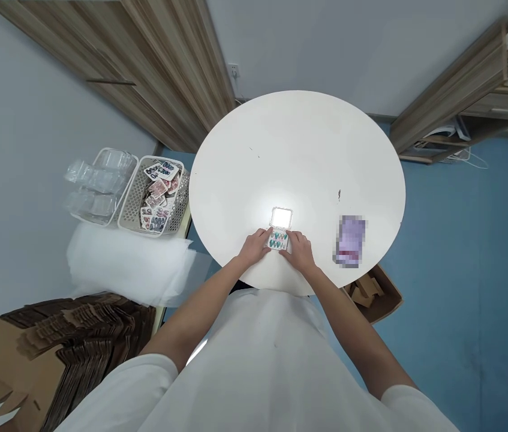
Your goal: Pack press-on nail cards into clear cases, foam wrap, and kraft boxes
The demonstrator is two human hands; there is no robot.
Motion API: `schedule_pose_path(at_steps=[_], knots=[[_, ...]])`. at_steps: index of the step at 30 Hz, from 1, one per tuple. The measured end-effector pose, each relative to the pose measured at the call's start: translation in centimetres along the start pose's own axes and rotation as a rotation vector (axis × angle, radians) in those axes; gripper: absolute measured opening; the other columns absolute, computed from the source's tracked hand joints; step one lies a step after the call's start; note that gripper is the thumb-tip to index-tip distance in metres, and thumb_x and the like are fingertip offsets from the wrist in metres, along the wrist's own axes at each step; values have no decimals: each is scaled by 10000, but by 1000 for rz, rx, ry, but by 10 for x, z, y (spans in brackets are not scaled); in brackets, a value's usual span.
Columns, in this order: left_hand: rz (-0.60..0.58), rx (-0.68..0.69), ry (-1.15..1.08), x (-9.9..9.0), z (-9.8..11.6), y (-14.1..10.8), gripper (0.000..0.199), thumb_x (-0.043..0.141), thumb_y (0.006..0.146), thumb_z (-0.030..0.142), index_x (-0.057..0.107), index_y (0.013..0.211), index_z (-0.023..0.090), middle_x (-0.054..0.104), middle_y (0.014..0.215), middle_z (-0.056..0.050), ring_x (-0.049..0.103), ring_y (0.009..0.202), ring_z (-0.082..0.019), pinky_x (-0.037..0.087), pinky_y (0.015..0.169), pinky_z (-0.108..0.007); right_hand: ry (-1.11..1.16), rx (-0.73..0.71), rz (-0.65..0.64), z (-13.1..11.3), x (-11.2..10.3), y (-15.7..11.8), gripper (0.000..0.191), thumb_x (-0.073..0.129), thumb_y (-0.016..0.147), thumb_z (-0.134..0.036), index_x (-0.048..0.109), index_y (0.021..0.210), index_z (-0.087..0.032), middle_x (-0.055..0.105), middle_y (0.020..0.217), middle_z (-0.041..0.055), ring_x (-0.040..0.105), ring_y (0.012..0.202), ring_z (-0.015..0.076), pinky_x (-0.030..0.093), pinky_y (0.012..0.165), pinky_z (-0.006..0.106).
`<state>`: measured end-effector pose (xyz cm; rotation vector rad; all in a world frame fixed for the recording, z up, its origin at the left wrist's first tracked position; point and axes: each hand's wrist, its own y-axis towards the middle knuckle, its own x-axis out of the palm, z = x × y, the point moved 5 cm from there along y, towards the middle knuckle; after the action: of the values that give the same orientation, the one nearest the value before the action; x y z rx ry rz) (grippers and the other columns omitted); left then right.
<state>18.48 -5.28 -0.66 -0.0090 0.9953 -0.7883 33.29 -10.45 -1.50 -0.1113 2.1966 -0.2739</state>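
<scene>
A small clear plastic case [282,218] lies near the front edge of the white round table, its lid raised and catching a bright reflection. In its lower half sits a card of press-on nails [277,240], in teal and pale tones, set in two rows. My left hand [254,247] grips the case's left side, thumb at the near corner and fingers at the hinge end. On the opposite side my right hand [299,250] holds it the same way, fingers curled around the edge. The fingertips partly cover the case's sides.
The round table [298,150] carries a blurred purple item [349,241] at the right. To the left are a basket [130,201] of nail cards, a basket of clear plastic packs [105,180], white foam sheets [123,261] and stacked flat cardboard [96,342]. A cardboard box [391,297] stands below right.
</scene>
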Motion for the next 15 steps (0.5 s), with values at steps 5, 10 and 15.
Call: schedule_pose_path(at_steps=[5,10,15], knots=[[21,-38,-69,2,-1,-6,750,598,701,238,204,1339,256,440,1175,-81,459,1058,-245,373,855,-384,7,23,0,-2,1,-4,674,557,720,-348,260,1309,-213,438,1192,117,423,1036,294,347,843,434],[67,-143,-331,8,-2,-11,753,616,684,252,231,1329,212,435,1151,-98,490,971,-203,399,840,-348,163,119,21,-6,0,-7,728,554,688,-292,213,1325,-207,431,1172,108,446,1016,256,380,852,416],[67,-224,-534,17,-6,-13,559,636,640,175,465,1172,174,506,972,-74,509,812,-167,419,770,-312,400,287,43,-6,6,-11,634,499,641,-159,346,1255,-202,466,1064,73,506,849,178,443,788,341]])
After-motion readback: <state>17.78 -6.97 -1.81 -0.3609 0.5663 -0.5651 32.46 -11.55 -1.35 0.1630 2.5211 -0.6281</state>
